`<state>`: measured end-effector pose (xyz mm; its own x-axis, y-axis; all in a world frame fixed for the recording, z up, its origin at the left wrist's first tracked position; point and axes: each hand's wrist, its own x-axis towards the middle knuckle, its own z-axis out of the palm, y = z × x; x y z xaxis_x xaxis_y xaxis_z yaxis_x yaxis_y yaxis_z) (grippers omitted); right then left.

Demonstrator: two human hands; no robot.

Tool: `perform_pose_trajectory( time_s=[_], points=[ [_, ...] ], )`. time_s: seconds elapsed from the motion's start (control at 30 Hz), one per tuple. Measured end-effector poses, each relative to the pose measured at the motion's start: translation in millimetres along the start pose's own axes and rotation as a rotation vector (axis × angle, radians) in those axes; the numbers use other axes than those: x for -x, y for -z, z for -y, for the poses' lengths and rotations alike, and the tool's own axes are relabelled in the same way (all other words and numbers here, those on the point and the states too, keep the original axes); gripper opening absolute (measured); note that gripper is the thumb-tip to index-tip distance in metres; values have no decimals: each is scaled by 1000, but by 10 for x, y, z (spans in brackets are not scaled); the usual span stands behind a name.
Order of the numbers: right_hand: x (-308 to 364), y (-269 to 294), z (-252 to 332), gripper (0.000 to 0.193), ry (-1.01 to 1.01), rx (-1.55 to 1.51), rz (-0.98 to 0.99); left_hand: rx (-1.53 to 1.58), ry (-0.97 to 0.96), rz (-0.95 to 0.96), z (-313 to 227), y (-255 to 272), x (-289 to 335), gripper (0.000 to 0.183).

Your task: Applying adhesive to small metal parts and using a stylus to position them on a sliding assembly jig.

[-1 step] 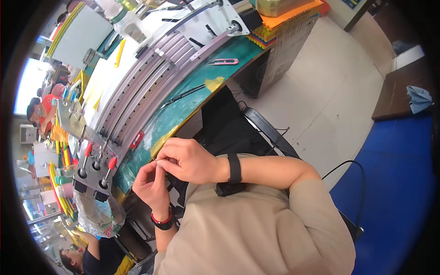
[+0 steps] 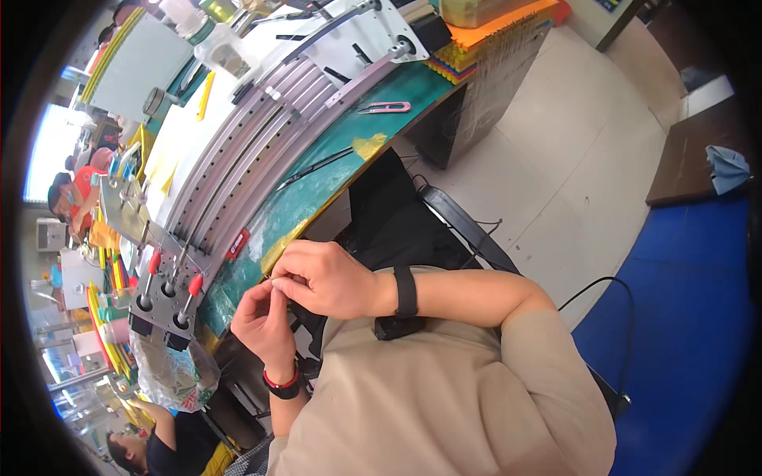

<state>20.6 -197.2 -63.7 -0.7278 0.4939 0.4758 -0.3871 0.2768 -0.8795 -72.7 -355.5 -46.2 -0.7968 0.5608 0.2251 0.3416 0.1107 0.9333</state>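
Observation:
My left hand [image 2: 264,321], with a red and black band at its wrist, has its fingertips pinched together. My right hand [image 2: 329,276], a black strap round its wrist, meets them in a pinch of its own. Whatever lies between the fingertips is too small to make out. Both hands are close to the front edge of a green-topped workbench [image 2: 266,226]. Beyond them stands a long metal rail fixture [image 2: 238,151] with red-tipped levers [image 2: 195,284]. A small red object [image 2: 236,244] lies between this fixture and my hands.
Black tweezers [image 2: 316,167] and pink-handled thread snips [image 2: 385,107] lie on the bench. A plastic bag [image 2: 171,373] hangs at the lower left, near a seated person [image 2: 171,444]. Stacked coloured sheets [image 2: 492,32] sit at the far end. A dark chair frame [image 2: 460,222] is beside me.

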Motion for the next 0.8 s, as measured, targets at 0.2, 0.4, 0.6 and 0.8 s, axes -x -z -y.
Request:
perform_pose_trajectory(
  time_s=[0.2, 0.4, 0.6, 0.8],
  points=[
    [-67, 39, -135, 11, 60, 129, 29, 35, 78, 36, -79, -122, -49, 13],
    [-106, 164, -225, 11, 23, 149, 114, 267, 261, 147, -111, -218, -47, 25],
    [-121, 192, -254, 13, -487, -338, 312, 213, 323, 81, -130, -140, 21, 18],
    [-114, 140, -220, 10, -557, -383, 413, 277, 307, 10, -71, -22, -9, 15]
  ],
)
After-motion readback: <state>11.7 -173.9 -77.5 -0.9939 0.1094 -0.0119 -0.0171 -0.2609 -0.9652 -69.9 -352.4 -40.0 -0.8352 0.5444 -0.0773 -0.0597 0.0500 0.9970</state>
